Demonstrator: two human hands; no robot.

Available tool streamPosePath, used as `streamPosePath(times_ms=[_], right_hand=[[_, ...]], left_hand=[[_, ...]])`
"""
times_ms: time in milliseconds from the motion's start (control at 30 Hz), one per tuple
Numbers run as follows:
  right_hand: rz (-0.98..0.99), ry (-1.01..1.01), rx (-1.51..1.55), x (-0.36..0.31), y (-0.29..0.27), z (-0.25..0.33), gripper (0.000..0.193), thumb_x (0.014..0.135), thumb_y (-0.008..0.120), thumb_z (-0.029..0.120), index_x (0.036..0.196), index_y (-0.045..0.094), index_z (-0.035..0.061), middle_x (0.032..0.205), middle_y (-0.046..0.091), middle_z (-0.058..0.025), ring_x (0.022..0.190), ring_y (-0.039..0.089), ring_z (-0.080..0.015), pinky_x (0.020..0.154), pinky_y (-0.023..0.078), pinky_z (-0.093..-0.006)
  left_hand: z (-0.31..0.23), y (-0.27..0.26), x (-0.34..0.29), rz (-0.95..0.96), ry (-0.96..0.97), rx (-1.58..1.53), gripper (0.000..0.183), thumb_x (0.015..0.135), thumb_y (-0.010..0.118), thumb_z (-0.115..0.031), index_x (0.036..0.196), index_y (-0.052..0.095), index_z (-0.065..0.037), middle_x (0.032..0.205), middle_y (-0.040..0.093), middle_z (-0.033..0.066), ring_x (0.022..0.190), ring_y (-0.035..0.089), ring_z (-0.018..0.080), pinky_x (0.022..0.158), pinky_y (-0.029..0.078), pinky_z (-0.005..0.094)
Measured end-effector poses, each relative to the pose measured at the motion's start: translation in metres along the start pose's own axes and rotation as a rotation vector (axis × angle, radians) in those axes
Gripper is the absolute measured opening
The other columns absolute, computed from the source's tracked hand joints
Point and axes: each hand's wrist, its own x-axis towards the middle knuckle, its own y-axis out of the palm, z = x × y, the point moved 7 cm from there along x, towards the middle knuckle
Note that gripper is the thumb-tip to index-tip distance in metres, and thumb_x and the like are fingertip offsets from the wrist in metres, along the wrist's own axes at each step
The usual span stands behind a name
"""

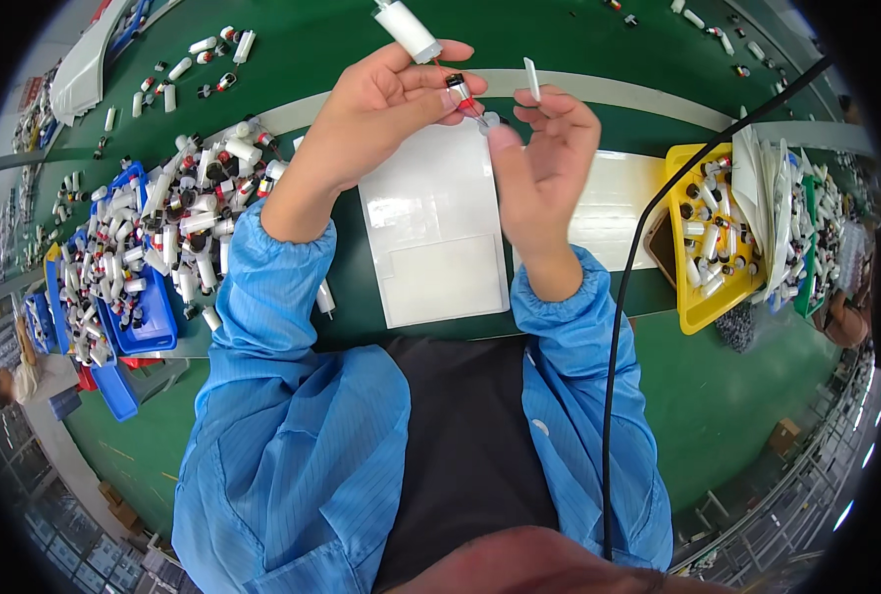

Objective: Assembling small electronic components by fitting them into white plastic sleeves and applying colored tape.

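At the top middle, my left hand [376, 111] is closed around a small motor-like part [460, 92] with a black end and red wires. A white cylinder [408, 32] with a grey end rests against the same hand, above its fingers; a red wire runs between the two. My right hand [551, 163] faces it, fingers curled, with a thin white strip [531, 79] standing up from its fingertips. Its thumb tip meets a small translucent round piece [488, 122] at the lower end of the motor part. Below both hands lies a white sheet [435, 228] in a clear cover.
On the left, a large heap of white cylinders [198, 220] spills around blue bins [148, 332]. A yellow bin [693, 315] with similar parts stands at the right. A black cable [648, 213] crosses the right side. More parts [170, 97] lie scattered across the green table.
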Motion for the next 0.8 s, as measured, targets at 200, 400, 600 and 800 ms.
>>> streamPosePath(times_ms=[200,400,600,800], right_hand=[[0.05,0.307,0.239,0.012,-0.01,-0.003,0.013,0.09,0.068,-0.002,0.102,0.061,-0.003,0.093,0.068,-0.0091,0.079,0.066,-0.0115,0.073,0.053,-0.0224],[0.264,0.535,0.29,0.007,0.007,-0.013,0.013,0.09,0.07,0.002,0.101,0.065,-0.0031,0.083,0.068,-0.0066,0.072,0.063,-0.009,0.064,0.049,-0.0205],[0.243,0.588,0.186,0.003,0.005,-0.025,0.012,0.089,0.071,0.004,0.098,0.066,-0.0024,0.081,0.068,-0.0058,0.07,0.062,-0.0078,0.062,0.048,-0.0201],[0.225,0.595,0.155,0.004,0.001,-0.028,0.012,0.089,0.072,0.004,0.097,0.066,-0.0024,0.083,0.069,-0.0058,0.073,0.064,-0.0077,0.064,0.049,-0.0203]], left_hand=[[-0.004,0.0,-0.002,0.088,0.048,0.119,0.044,0.096,0.055,0.003,0.14,0.049,0.001,0.122,0.066,0.0137,0.106,0.066,0.0175,0.091,0.053,0.0289],[0.003,0.008,-0.003,0.139,0.068,0.194,0.047,0.094,0.052,0.01,0.14,0.049,0.002,0.13,0.061,0.0124,0.117,0.062,0.0193,0.097,0.053,0.0312],[0.006,0.007,-0.003,0.158,0.078,0.249,0.049,0.093,0.053,0.011,0.141,0.047,0.003,0.135,0.058,0.0131,0.123,0.06,0.022,0.1,0.053,0.0334],[0.009,0.006,-0.004,0.201,0.021,0.255,0.049,0.094,0.054,0.009,0.142,0.045,0.004,0.131,0.061,0.0176,0.121,0.061,0.0221,0.099,0.053,0.0323]])
